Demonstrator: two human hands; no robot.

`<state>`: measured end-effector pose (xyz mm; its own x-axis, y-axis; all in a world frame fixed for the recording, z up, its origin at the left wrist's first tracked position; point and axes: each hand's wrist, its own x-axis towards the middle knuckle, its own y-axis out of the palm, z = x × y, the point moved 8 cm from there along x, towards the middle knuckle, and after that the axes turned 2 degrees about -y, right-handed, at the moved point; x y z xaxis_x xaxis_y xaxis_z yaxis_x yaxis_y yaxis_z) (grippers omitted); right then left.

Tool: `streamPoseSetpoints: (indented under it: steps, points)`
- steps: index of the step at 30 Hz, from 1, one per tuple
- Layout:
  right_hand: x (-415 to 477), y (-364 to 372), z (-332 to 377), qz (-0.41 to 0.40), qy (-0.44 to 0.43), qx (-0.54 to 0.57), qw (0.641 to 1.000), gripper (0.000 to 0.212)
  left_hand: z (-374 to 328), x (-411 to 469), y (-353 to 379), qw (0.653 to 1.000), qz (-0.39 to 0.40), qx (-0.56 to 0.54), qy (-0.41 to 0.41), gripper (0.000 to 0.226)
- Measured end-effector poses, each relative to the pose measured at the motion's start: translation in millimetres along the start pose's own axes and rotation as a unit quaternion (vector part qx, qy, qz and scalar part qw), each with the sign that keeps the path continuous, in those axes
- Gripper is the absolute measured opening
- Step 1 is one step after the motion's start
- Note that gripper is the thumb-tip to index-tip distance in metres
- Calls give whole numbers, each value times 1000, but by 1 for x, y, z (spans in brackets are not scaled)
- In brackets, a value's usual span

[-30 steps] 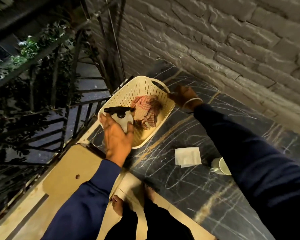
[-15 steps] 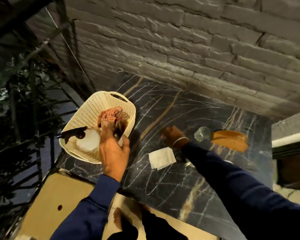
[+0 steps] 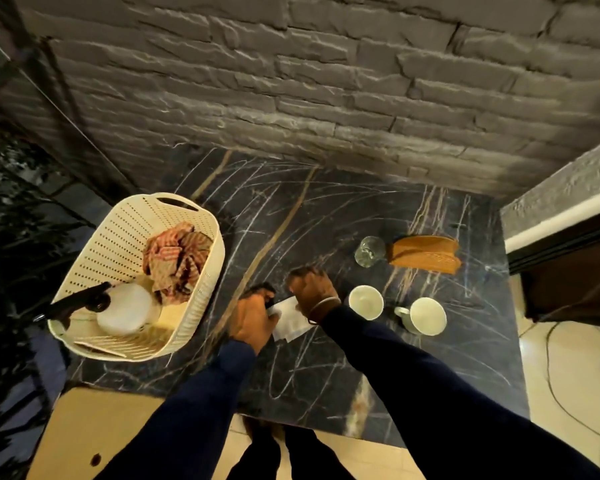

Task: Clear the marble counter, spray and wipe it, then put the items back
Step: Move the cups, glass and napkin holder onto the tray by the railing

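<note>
On the black marble counter lies a folded white napkin, and both my hands are on it. My left hand touches its left edge, back of the hand up and fingers blurred. My right hand curls over its upper edge with knuckles up. A cream perforated basket stands on the counter's left end. It holds a white spray bottle with a black trigger and a crumpled red-striped cloth.
Right of my hands stand two white cups, a clear glass and a brown woven holder. A grey stone wall backs the counter. A railing with plants lies left, and pale floor tiles with a cable lie right.
My left hand let go of the spray bottle and cloth in the basket and came right to the napkin. My right hand left the basket handle and moved onto the napkin.
</note>
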<state>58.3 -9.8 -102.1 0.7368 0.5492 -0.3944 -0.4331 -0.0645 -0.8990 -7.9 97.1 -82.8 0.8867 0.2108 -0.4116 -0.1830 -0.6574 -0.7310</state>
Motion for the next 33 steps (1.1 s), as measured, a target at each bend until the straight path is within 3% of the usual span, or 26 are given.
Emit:
streamPoseSetpoints:
  steps: [7,12,15,17,21,25,29,33]
  points:
    - [-5,2,-4,-33,33,24,999,41,-10,14,-9,998,-49,-29,21,30]
    - [-20,-5,0,-99,49,53,992,51,-81,35,-20,988,-51,-50,140,25]
    - [-25,0,-7,-98,51,101,989,33,-113,51,-20,982,-28,-56,176,24]
    - [-33,-11,-15,-102,66,132,984,19,-123,60,-30,977,-54,-68,194,21]
    - [-53,-52,-76,-177,110,188,960,21,-133,65,-54,969,-137,-76,190,18]
    - [-91,-111,-161,-293,140,214,921,32,-138,59,-58,968,-143,-78,192,18]
    - [-131,-152,-242,-292,214,176,915,29,-138,56,-46,972,-116,-87,184,20]
    - [-139,-147,-294,-249,263,151,920,28,-128,54,-31,977,-92,-91,171,18]
